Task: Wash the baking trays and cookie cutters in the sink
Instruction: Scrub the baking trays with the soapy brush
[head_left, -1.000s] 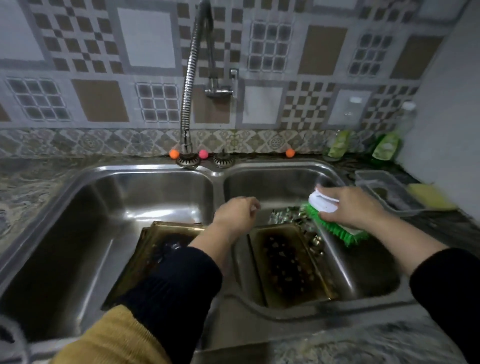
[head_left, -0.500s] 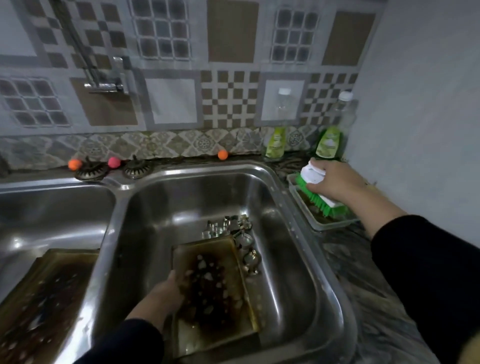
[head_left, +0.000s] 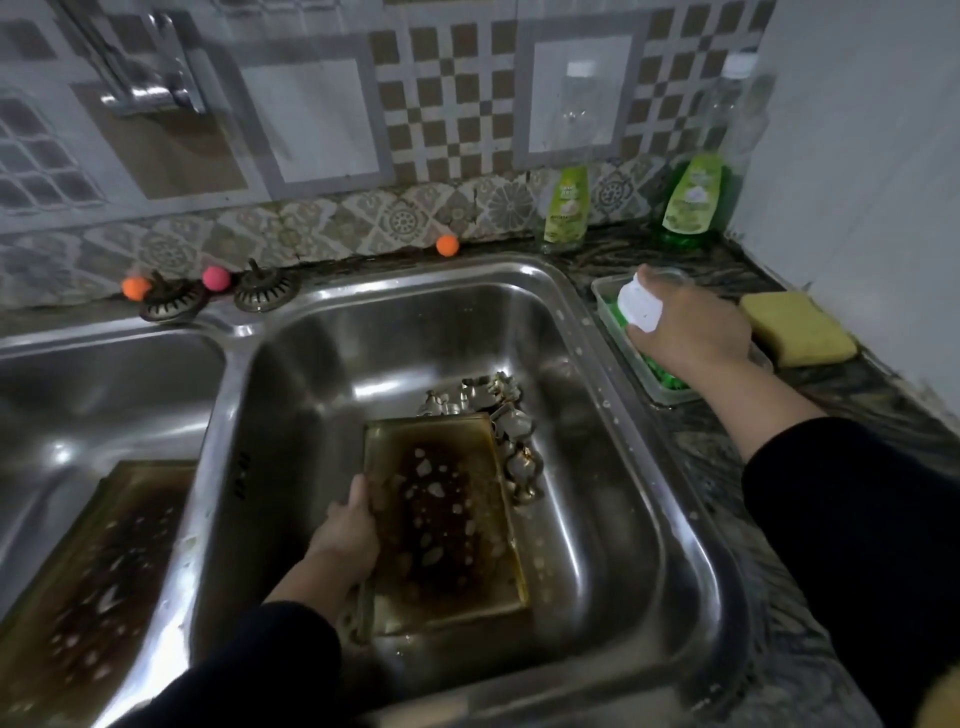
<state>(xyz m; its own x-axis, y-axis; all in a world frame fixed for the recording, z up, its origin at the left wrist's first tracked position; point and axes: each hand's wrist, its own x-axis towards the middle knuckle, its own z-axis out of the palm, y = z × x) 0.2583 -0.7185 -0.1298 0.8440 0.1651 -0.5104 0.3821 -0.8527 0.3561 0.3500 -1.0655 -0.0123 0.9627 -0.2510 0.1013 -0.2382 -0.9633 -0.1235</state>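
A dirty, burnt baking tray (head_left: 447, 525) lies in the right basin of the steel sink (head_left: 613, 415). My left hand (head_left: 348, 535) grips its left rim. Several metal cookie cutters (head_left: 493, 415) lie in a heap at the tray's far right corner. A second stained tray (head_left: 93, 571) leans in the left basin. My right hand (head_left: 685, 327) holds a white-handled green scrub brush (head_left: 641, 312) down inside a clear plastic container (head_left: 605, 291) on the counter, right of the sink.
A yellow sponge (head_left: 797, 327) lies beside the container. Two green dish soap bottles (head_left: 566, 208) (head_left: 693, 197) stand against the tiled wall. Two sink strainers (head_left: 265, 291) and small orange and pink balls (head_left: 447, 245) sit on the back ledge. The tap (head_left: 150, 88) is at upper left.
My view has turned right. My right hand carried the brush from above the sink into the clear container. My left hand dropped into the right basin and took the tray's rim.
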